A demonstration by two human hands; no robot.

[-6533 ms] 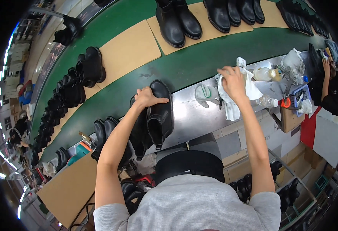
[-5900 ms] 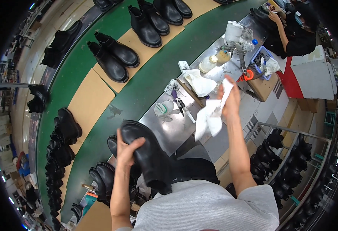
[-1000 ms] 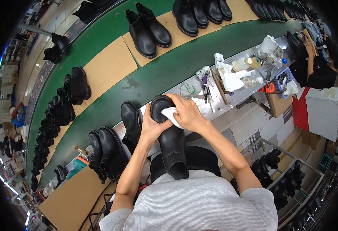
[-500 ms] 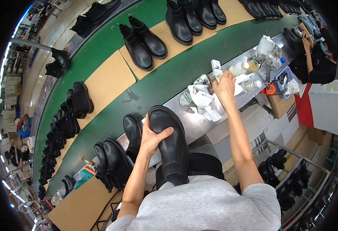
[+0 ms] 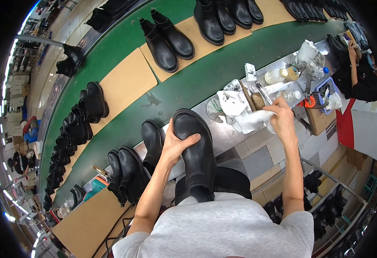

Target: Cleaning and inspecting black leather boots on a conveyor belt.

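Observation:
A black ankle boot [image 5: 193,148] is held toe-up in front of my body. My left hand [image 5: 177,142] grips it from the left side, thumb across the front of the shoe. To the right, my right hand [image 5: 282,118] is closed on a white cloth [image 5: 255,121] that hangs leftward over the bench edge. Another crumpled white cloth [image 5: 232,102] lies just left of it. Beyond the held cloth are a brown wooden-backed brush [image 5: 256,99] and a dark-stained white block [image 5: 250,72]. Another black boot [image 5: 152,141] stands left of my left hand.
Bottles [image 5: 276,76], a purple-blue basket [image 5: 326,92] and orange-handled scissors [image 5: 310,102] sit at the bench's right. Several black boots line the green conveyor [image 5: 188,81] on cardboard. A rack [image 5: 321,163] of boots stands lower right. Another person [image 5: 362,77] works at far right.
My right hand has come away from beside the white block, nearer and to the right, pulling up a white cloth. The brush now shows. My left hand still holds the boot; the whole view has shifted slightly.

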